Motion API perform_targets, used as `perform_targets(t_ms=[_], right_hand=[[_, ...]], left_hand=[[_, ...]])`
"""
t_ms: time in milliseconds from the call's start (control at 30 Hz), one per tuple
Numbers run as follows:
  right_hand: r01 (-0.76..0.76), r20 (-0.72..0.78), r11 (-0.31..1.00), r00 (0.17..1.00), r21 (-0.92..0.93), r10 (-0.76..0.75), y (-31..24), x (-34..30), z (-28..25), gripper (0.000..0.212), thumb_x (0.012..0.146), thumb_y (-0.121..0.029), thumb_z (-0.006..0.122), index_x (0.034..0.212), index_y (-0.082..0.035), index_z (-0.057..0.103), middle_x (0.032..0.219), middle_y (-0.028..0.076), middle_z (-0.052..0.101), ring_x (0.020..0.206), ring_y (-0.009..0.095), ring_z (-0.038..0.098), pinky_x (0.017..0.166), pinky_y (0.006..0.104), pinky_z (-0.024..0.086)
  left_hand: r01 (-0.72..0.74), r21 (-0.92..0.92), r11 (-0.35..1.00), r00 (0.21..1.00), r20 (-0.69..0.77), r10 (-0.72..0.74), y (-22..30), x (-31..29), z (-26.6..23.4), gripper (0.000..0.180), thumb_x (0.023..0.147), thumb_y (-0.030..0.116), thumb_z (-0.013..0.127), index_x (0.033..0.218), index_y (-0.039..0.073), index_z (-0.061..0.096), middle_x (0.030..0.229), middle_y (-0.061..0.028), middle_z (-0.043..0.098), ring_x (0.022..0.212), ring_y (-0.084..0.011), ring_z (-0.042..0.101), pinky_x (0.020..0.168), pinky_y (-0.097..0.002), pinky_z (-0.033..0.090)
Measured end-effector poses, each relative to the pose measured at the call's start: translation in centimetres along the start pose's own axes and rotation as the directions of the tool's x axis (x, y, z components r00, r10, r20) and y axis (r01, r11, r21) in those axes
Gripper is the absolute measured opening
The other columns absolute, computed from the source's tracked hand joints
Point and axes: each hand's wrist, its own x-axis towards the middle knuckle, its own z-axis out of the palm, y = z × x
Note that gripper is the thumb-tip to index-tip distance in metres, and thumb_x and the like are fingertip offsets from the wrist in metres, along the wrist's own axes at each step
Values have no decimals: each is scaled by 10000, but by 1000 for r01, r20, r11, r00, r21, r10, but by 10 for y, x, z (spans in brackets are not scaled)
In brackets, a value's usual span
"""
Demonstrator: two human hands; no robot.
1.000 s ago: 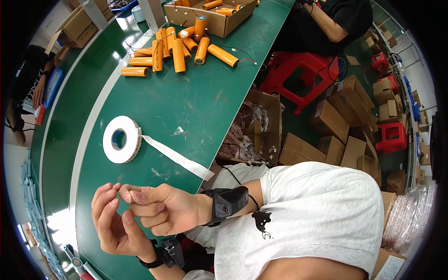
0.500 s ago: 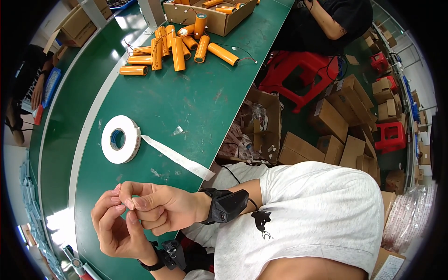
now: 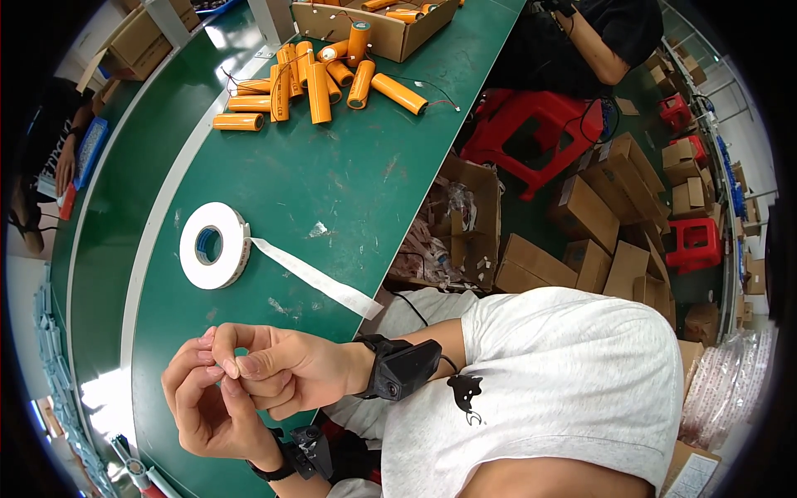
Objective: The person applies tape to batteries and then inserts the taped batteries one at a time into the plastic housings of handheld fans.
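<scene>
Several orange cylinders [image 3: 404, 16] lie in a box [image 3: 392, 40] beyond the tape [image 3: 193, 259].

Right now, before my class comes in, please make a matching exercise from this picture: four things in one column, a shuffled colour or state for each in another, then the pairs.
Things:
1. Tape roll
2. Right hand
3. Loose cylinders
4. Large stool

Colours and states:
A. Orange, heaped together
B. Red
C. White, with a strip trailing
D. Raised close to the left hand

Pairs: 1-C, 2-D, 3-A, 4-B
</scene>
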Motion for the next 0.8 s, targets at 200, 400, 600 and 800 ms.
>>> perform_targets(t_ms=[200,400,600,800], right_hand=[[10,10,1000,1000,-13,-9,0,0,0,113,884,-209,531,898,-108,480,521,-55,261,404,31,221,339,189,160],[29,6,999,1000,-35,-28,-1,1,-1,112,885,-202,531,904,-102,484,528,-56,268,405,27,222,341,187,159],[45,-48,991,998,-130,-51,-5,4,4,103,882,-181,537,907,-94,488,540,-62,285,416,23,231,352,186,159],[50,-65,972,996,-229,-67,-7,8,8,66,888,-157,526,886,-99,496,539,-68,298,419,20,229,358,188,149]], left_hand=[[15,-3,1000,1000,-4,-15,-1,0,1,61,725,-29,567,754,-46,516,854,-151,535,842,-292,562,786,-466,489],[12,-9,1000,1000,2,-12,-2,2,2,53,719,-41,550,755,-47,512,854,-148,535,843,-287,560,790,-460,487],[35,14,999,998,-50,-34,0,1,6,47,707,-62,521,748,-46,507,858,-139,538,845,-271,560,781,-420,486],[79,-44,996,989,-123,-84,-2,-1,5,52,695,-74,503,734,-40,501,874,-132,547,847,-249,561,744,-361,482]])
